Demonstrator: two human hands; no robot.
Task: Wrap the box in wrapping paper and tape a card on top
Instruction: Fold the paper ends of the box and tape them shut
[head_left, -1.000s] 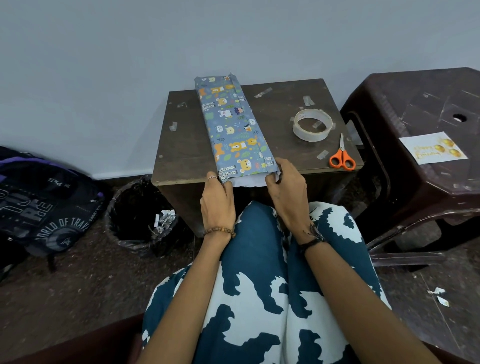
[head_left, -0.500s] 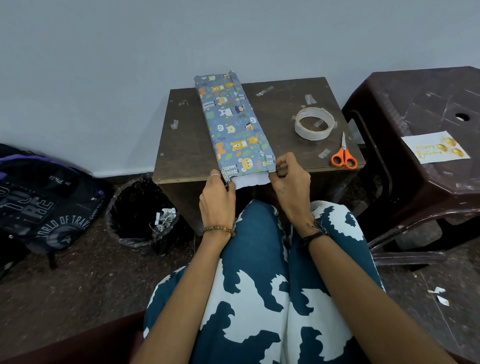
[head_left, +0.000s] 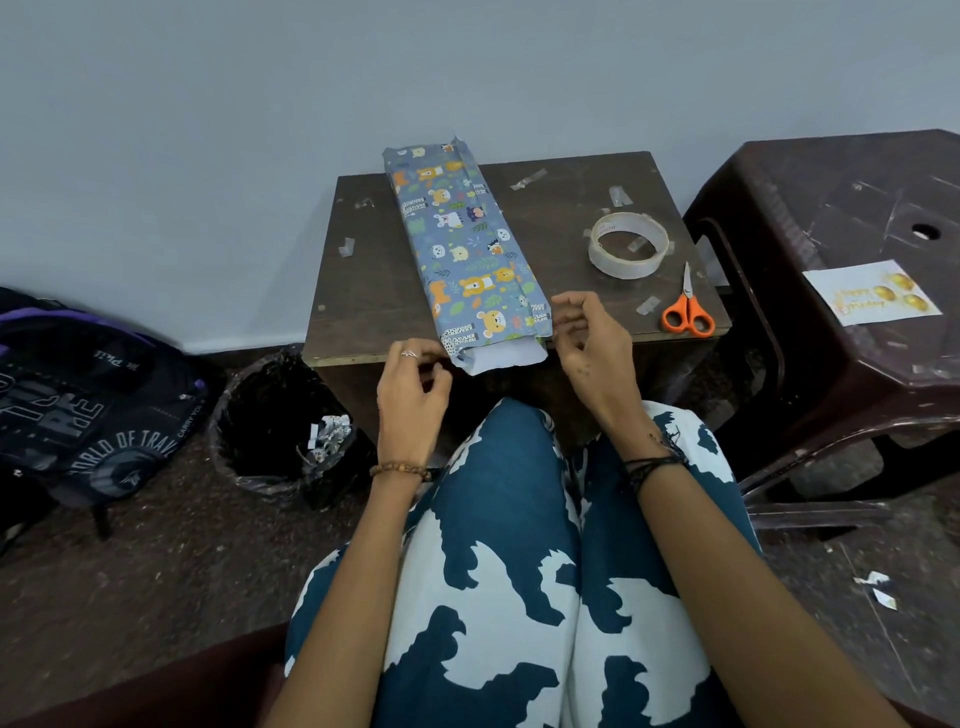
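Dim, even indoor light, soft shadows, sharp focus, wide-angle bending at edges.

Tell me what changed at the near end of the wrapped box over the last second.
Both hands let go: the left hand and right hand drew back from the wrapped box's near end, fingers loosely curled. The box, tape roll and scissors stayed put.

Wrapped box (head_left: 467, 254) on small table (head_left: 561, 218), hands flanking its near end, loosely curled, holding nothing
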